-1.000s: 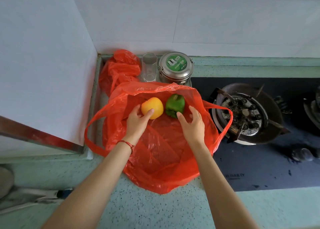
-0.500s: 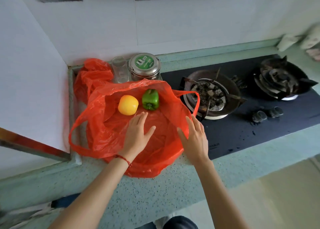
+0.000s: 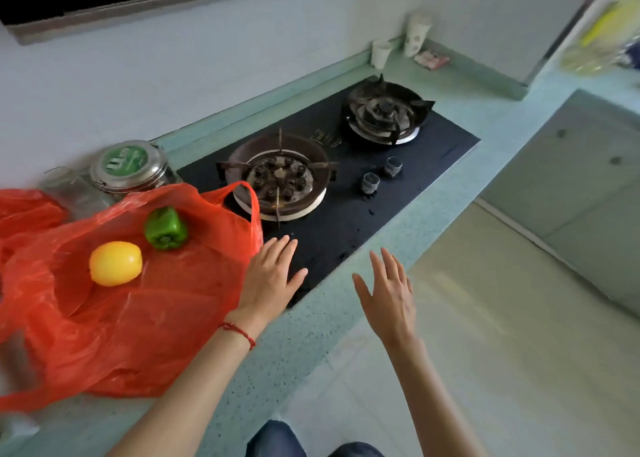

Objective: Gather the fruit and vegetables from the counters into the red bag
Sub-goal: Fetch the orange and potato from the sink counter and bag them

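Note:
The red bag (image 3: 114, 321) lies spread open on the green counter at the left. Inside it rest a yellow pepper (image 3: 115, 263) and a green pepper (image 3: 166, 228), side by side and apart. My left hand (image 3: 272, 276) is open with fingers spread, just right of the bag's edge, over the front of the black hob. My right hand (image 3: 389, 295) is open too, empty, held past the counter's front edge above the floor. Neither hand touches the bag or the peppers.
A black two-burner gas hob (image 3: 346, 179) fills the counter's middle. A metal tin with a green lid (image 3: 126, 165) and a glass jar (image 3: 74, 190) stand behind the bag. White cups (image 3: 412, 39) sit in the far corner. A second counter (image 3: 588, 179) lies to the right.
Both hands have left the bag and moved right, now off its edge. The view has swung right, so the bag sits at the left and the second burner shows.

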Tool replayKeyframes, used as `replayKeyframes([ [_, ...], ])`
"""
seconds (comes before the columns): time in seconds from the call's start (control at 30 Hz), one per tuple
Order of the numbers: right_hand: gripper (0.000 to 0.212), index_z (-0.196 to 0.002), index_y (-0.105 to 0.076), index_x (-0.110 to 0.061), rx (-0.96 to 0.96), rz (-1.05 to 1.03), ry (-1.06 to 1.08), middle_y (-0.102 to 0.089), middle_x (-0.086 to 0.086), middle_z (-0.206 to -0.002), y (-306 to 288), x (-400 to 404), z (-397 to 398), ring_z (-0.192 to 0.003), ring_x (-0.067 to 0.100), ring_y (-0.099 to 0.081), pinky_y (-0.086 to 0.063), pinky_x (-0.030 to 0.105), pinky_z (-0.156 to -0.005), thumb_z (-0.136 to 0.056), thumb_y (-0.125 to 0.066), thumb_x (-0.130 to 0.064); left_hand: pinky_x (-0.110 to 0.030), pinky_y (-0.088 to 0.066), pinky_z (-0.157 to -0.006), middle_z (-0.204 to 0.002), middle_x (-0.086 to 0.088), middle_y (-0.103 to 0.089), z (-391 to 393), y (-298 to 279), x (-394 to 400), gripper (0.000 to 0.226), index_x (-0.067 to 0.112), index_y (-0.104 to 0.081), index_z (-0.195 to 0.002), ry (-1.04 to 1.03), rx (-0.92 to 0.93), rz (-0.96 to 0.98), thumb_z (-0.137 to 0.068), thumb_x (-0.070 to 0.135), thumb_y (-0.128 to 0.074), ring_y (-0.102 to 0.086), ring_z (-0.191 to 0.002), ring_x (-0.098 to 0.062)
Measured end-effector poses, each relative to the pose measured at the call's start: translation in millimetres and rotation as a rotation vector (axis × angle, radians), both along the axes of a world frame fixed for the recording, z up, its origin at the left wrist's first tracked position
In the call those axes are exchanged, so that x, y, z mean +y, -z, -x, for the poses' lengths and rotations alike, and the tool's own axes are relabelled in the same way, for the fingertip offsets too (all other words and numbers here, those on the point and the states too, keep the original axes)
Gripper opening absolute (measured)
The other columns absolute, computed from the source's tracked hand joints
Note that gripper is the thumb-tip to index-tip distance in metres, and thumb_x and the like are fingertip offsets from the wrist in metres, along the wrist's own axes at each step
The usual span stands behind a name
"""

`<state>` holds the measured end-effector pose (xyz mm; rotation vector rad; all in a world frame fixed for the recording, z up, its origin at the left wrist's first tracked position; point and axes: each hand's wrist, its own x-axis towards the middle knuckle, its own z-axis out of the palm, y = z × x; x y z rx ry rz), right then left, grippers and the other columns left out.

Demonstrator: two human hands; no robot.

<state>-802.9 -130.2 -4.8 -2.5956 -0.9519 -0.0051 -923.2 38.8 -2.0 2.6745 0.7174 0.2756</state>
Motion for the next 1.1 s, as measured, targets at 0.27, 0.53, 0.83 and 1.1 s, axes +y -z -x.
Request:
replayKeyframes([
  [0.27,0.053,-0.117,-0.060,-0.005,-0.023,-0.042,0.282,-0.061,0.019,-0.124,-1,-129,-40,-0.114,0.036,-0.058,-0.051,0.045,-0.086,-0.084,-0.044,-0.043,-0.048,-0.049,-0.088,-0.120,-0.020,-0.062,-92,-13,-103,0.060,0.000,-0.058,-0.119,0.268,0.020,-0.022,-0.082,0.043,-0.038,-0.057,-0.113,-0.037],
  [0.53,0.055,-0.114,-0.062,-0.003,-0.033,-0.017,0.519,-0.062,0.020,-0.121,5,-251,-57,-0.110,0.036,-0.061,-0.053,0.044,-0.082,-0.083,-0.040,-0.043,-0.048,-0.046,-0.092,-0.124,-0.017,-0.061,-159,-7,-212,0.060,0.004,-0.056,-0.123,0.524,0.043,-0.082,-0.082,0.045,-0.038,-0.056,-0.116,-0.035],
  [0.83,0.056,-0.115,-0.061,-0.002,-0.058,-0.008,0.658,-0.063,0.019,-0.120,7,-320,-69,-0.110,0.035,-0.062,-0.053,0.044,-0.082,-0.084,-0.041,-0.044,-0.047,-0.051,-0.083,-0.120,-0.016,-0.063,-198,-11,-274,0.059,0.004,-0.058,-0.119,0.681,0.071,-0.142,-0.081,0.045,-0.038,-0.059,-0.111,-0.035],
  [1.1,0.056,-0.115,-0.062,-0.003,-0.048,0.034,0.676,-0.064,0.019,-0.118,11,-323,-113,-0.107,0.033,-0.063,-0.054,0.042,-0.080,-0.083,-0.040,-0.044,-0.045,-0.052,-0.081,-0.119,-0.015,-0.064,-249,-8,-276,0.060,0.005,-0.060,-0.118,0.712,0.084,-0.162,-0.081,0.045,-0.036,-0.060,-0.111,-0.034],
])
